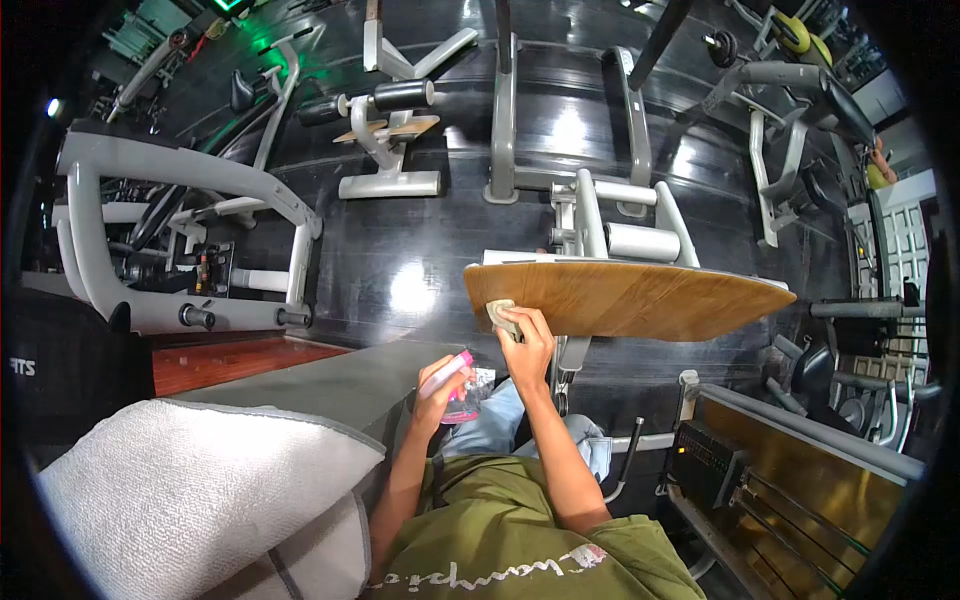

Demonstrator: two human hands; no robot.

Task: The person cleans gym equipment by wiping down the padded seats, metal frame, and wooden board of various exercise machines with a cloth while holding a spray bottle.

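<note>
My left hand (435, 398) is wrapped round a spray bottle (462, 402) with a pink nozzle and a clear body, held low above my lap. My right hand (527, 348) grips a pale folded cloth (501, 312) and presses it on the left end of a brown wooden board (620, 299). The board belongs to a gym machine with a grey frame (612, 225) behind it. Part of the cloth is hidden under my fingers.
A white towel (200, 490) lies on a grey ledge (290, 388) at the lower left. Grey machine frames (180, 155) stand to the left. A weight stack machine (705, 465) stands close on the right. More gym equipment fills the background.
</note>
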